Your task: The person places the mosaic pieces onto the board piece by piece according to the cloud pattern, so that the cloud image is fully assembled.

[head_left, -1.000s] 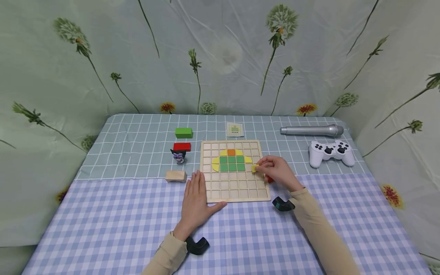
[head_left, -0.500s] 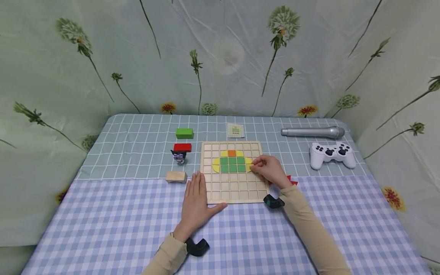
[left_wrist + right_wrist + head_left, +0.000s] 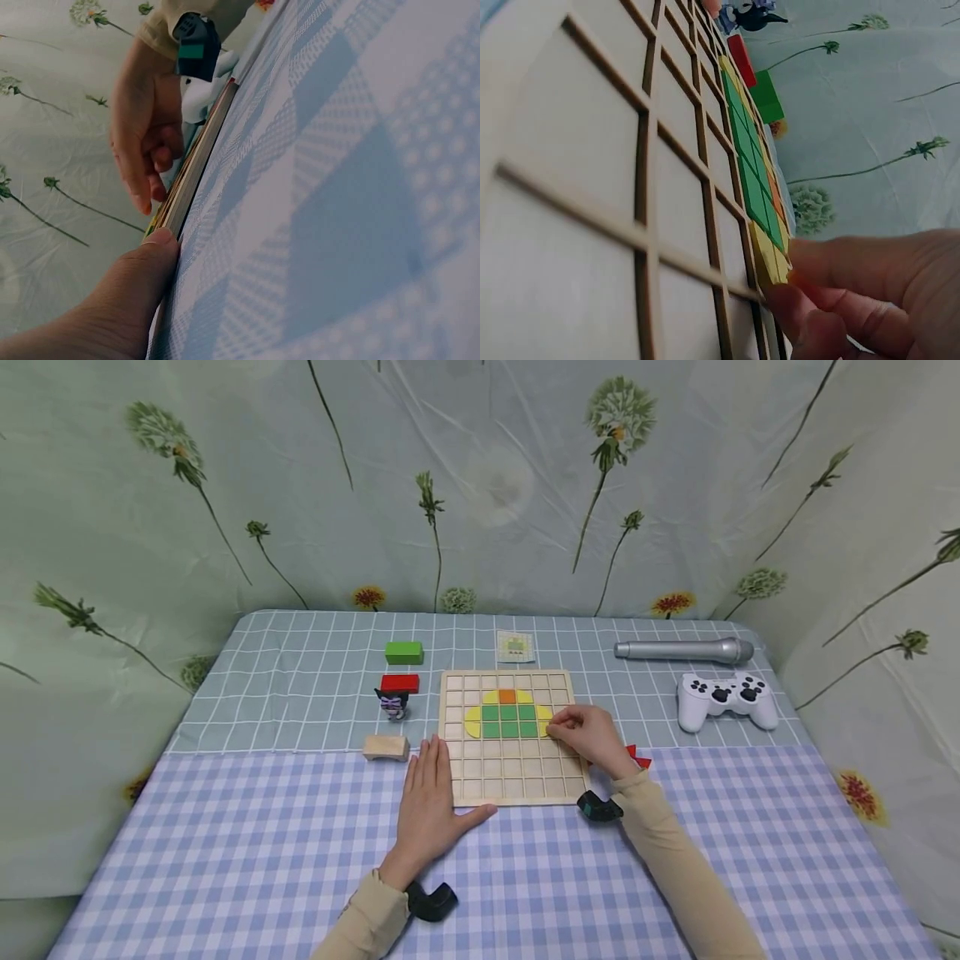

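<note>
A: Progress on the square wooden grid board (image 3: 517,777)?

B: A small patch is filled near the far middle: green square tiles (image 3: 507,722) in a block, one orange square tile (image 3: 507,696) above them, yellow curved pieces at the top and the left flank. The right hand (image 3: 588,732) has its fingertips on a yellow curved tile (image 3: 544,720) at the block's right side. In the right wrist view that yellow tile (image 3: 769,259) sits at the end of the green row with the fingers (image 3: 810,315) curled against it, pinching or pressing; I judge it nearly seated, not confirmed flush.

A: Left hand?

B: The left hand (image 3: 430,802) lies flat, fingers straight, holding nothing, with the thumb against the board's near left corner. Steadying it, by the look.

A: What remains?

B: Most cells are bare. Red pieces (image 3: 637,757) lie on the cloth just behind the right wrist. A small pattern card (image 3: 514,646) lies beyond the far edge; too small to read.

A: Room to move?

B: Open checked cloth on the near side. Left of the board: a green rectangular block (image 3: 403,652), a red rectangular block (image 3: 399,683), a small dark cat figurine (image 3: 391,702), a pale wooden block (image 3: 385,746). Right, well apart: a silver microphone (image 3: 682,650) and a white game controller (image 3: 726,697). The raised grid ribs are the only edges close to the fingers.
</note>
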The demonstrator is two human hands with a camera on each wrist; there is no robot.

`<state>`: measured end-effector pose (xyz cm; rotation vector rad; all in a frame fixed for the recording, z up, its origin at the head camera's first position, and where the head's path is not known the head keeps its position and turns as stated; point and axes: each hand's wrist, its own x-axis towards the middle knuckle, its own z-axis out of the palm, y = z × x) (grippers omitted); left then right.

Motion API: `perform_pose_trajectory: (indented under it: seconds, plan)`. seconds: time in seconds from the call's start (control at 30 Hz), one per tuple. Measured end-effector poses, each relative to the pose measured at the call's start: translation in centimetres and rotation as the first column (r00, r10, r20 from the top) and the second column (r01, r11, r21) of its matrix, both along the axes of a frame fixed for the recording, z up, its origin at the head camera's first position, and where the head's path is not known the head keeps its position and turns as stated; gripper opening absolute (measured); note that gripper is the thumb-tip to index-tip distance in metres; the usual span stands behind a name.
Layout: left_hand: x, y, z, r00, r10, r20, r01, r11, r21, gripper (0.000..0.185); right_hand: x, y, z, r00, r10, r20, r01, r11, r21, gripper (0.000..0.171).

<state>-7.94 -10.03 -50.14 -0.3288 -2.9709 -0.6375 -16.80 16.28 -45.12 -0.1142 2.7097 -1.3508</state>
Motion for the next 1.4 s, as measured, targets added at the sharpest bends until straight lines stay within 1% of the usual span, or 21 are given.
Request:
perform_pose_trajectory:
  seconds: [0.1,0.23,0.33,0.4,0.57,0.67,0.8,0.93,1.03,1.1,1.3,1.4]
  plan:
    - [0.0,0.0,0.0,1.0,-0.002,0.005,0.002,1.0,0.002,0.118,0.5,1.2,0.1,1.0,0.015,-0.001,-0.015,1.0,-0.012,0.015]
    - [0.1,0.0,0.0,1.0,0.004,0.008,-0.004,1.0,-0.001,0.119,1.2,3.2,0.2,0.998,0.043,-0.049,-0.042,0.998,0.04,0.016]
    - [0.1,-0.1,0.0,1.0,0.007,0.009,-0.007,1.0,-0.002,0.119,1.6,4.4,0.2,0.996,0.069,-0.055,-0.064,0.993,0.098,0.015]
    - [0.1,-0.2,0.0,1.0,0.008,0.01,-0.008,1.0,-0.004,0.119,1.9,4.9,0.3,0.995,0.092,-0.034,-0.087,0.99,0.111,0.016]
    - [-0.1,-0.3,0.0,1.0,0.012,0.013,-0.012,1.0,-0.004,0.118,2.3,5.7,0.2,0.988,0.157,0.001,-0.156,0.979,0.128,0.021]
    - [-0.1,-0.3,0.0,1.0,0.011,0.012,-0.011,1.0,-0.003,0.118,2.5,6.1,-0.1,0.984,0.176,0.015,-0.176,0.973,0.151,0.023]
    - [-0.1,-0.2,-0.1,1.0,0.01,0.015,-0.01,1.0,0.001,0.119,2.7,6.1,-0.3,0.981,0.195,-0.003,-0.192,0.966,0.175,0.023]
    - [-0.1,-0.2,0.0,1.0,0.009,0.021,-0.009,1.0,0.002,0.119,2.8,5.9,-0.3,0.977,0.21,-0.046,-0.197,0.961,0.194,0.019]
    - [-0.1,-0.2,0.1,1.0,0.008,0.021,-0.008,1.0,-0.001,0.119,2.7,5.9,-0.3,0.975,0.214,-0.058,-0.198,0.958,0.206,0.016]
    - [-0.2,-0.1,0.1,1.0,0.007,0.016,-0.007,1.0,-0.003,0.119,2.7,5.9,-0.3,0.977,0.206,-0.058,-0.192,0.962,0.195,0.016]
    - [-0.1,0.0,0.0,1.0,0.005,0.004,-0.005,1.0,-0.004,0.119,3.1,6.2,-0.5,0.988,0.15,-0.048,-0.143,0.982,0.121,0.016]
    - [-0.1,0.0,0.0,1.0,0.002,0.005,-0.002,1.0,0.003,0.119,3.3,6.3,-0.6,0.991,0.12,-0.056,-0.114,0.988,0.107,0.016]
